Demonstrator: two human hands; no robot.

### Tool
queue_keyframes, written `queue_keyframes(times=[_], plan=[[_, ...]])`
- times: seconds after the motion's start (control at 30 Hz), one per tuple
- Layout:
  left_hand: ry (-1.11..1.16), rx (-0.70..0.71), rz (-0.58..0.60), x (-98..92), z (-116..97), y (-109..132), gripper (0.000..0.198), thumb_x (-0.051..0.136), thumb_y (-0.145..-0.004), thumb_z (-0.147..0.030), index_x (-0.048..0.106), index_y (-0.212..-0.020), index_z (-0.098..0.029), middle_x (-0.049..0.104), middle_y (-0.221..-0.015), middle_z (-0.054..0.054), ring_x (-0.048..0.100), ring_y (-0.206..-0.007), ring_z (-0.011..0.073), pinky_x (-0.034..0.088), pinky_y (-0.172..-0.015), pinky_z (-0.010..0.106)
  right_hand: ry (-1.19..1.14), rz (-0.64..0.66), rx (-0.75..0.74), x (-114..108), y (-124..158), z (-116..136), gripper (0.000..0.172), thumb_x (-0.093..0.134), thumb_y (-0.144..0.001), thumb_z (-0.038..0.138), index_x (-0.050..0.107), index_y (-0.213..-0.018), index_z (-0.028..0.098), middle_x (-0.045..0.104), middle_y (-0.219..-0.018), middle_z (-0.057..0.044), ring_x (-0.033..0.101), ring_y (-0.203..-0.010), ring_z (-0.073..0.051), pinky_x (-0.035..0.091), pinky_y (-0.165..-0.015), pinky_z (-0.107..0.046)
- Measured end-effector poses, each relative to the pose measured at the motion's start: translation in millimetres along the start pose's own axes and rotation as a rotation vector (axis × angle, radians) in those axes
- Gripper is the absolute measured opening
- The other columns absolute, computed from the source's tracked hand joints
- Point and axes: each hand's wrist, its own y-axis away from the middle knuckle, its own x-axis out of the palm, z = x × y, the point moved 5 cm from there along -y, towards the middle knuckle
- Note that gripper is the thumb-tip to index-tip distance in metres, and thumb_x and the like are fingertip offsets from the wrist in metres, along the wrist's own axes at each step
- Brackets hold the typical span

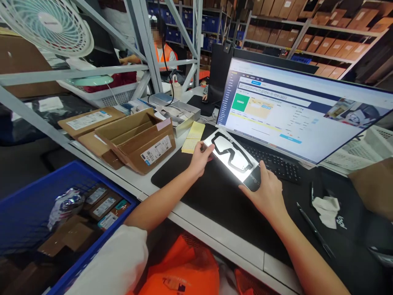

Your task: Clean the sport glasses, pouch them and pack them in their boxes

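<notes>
Between my two hands is a flat, glossy white and black box (pixel 231 156) with an outline of goggles printed on its face. It is tilted above the black desk mat (pixel 196 196). My left hand (pixel 201 159) is closed on its left end, the thumb lying along the near edge. At the right end my right hand (pixel 266 186) grips the dark corner, thumb below and fingers on the far side. Behind the box stand a black keyboard (pixel 276 164), partly covered by it, and a lit monitor (pixel 276 106).
Left on the desk sit an open cardboard box (pixel 138 143) and yellow paper slips (pixel 193 137). A blue crate (pixel 123 192) with packages stands below. On the mat's right lie a pen (pixel 315 229) and a crumpled tissue (pixel 328 211). A person in an orange vest (pixel 166 53) is beyond the frame.
</notes>
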Motion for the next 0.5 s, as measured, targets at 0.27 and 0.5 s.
queue_keyframes(times=[0.27, 0.5], plan=[[-0.047, -0.133, 0.014, 2.4, 23, 2, 0.044, 0.083, -0.069, -0.048, 0.059, -0.100, -0.026, 0.060, -0.096, -0.002, 0.058, -0.073, 0.0114, 0.050, -0.067, 0.028, -0.447, 0.150, 0.319, -13, -10, -71, 0.096, 0.051, -0.090, 0.071, 0.025, -0.163, 0.014, 0.041, -0.159, -0.022, 0.037, -0.148, -0.037, 0.025, -0.121, -0.062], [-0.103, -0.115, 0.101, 14.2, 20, 21, 0.053, 0.081, -0.071, -0.057, 0.057, -0.108, -0.027, 0.061, -0.107, 0.002, 0.063, -0.093, 0.0177, 0.054, -0.078, 0.031, -1.278, 0.446, 0.689, 7, 75, -55, 0.073, 0.023, -0.096, 0.071, 0.063, -0.134, 0.024, 0.064, -0.140, -0.015, 0.060, -0.131, -0.033, 0.049, -0.104, -0.059]])
